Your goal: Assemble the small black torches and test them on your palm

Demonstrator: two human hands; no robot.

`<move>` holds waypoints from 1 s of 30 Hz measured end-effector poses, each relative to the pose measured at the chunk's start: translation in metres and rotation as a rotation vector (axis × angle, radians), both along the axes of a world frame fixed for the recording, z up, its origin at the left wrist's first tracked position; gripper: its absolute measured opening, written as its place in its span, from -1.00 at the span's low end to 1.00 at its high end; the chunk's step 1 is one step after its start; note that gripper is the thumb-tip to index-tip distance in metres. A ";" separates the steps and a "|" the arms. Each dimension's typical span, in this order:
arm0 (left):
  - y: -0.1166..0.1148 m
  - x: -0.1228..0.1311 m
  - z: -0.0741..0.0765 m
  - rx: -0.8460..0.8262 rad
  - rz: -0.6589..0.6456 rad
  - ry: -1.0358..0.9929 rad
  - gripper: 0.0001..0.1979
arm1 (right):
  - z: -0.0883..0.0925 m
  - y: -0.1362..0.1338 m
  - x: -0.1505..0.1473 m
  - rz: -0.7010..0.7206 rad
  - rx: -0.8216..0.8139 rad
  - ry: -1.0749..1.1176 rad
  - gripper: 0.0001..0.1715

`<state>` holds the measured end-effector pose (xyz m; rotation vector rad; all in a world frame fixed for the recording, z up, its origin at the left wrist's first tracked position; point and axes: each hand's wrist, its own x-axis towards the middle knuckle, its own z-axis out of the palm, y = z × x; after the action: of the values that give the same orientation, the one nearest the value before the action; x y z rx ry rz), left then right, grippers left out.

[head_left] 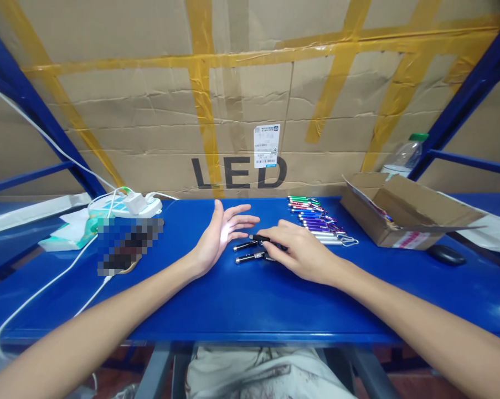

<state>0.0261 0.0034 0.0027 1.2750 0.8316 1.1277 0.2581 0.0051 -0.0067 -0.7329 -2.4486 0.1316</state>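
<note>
My right hand (303, 249) is closed round a small black penlight (257, 238) whose tip points left. A bright spot of light falls on the palm of my left hand (215, 239), which is open with its fingers spread, just left of the tip. Beneath my right hand, two more black penlights (250, 257) lie on the blue table (241, 310), their right ends partly hidden by the fingers. Beyond that hand, a row of penlights with clips (316, 217) lies sorted by colour: green, red, blue, purple and silver.
At the right stand an open cardboard box (393, 235), a black mouse (446, 254) and a clear bottle (407, 155). On the left are a power strip (152, 208), white cables, a tissue pack (62, 238) and a pixelated item (129, 249). Taped cardboard (150, 122) closes off the back.
</note>
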 end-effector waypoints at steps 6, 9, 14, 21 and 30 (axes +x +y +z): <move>0.000 0.000 -0.001 0.008 -0.003 0.012 -0.12 | 0.002 -0.001 0.000 0.013 0.006 -0.018 -0.69; 0.000 0.000 -0.001 0.011 -0.005 0.011 -0.12 | 0.001 -0.001 -0.001 0.011 -0.027 0.000 -0.71; 0.001 0.001 -0.001 0.012 -0.004 0.022 -0.12 | 0.001 -0.001 0.000 0.014 -0.031 -0.010 -0.69; 0.002 0.000 -0.002 0.010 -0.005 0.016 -0.13 | 0.003 -0.003 -0.002 0.003 -0.041 -0.039 -0.75; 0.002 0.000 -0.004 0.022 0.001 0.009 -0.14 | 0.001 -0.005 -0.001 -0.016 -0.047 -0.044 -0.81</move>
<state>0.0256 0.0058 -0.0008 1.2984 0.8289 1.1354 0.2572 0.0006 -0.0054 -0.7829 -2.4881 0.1686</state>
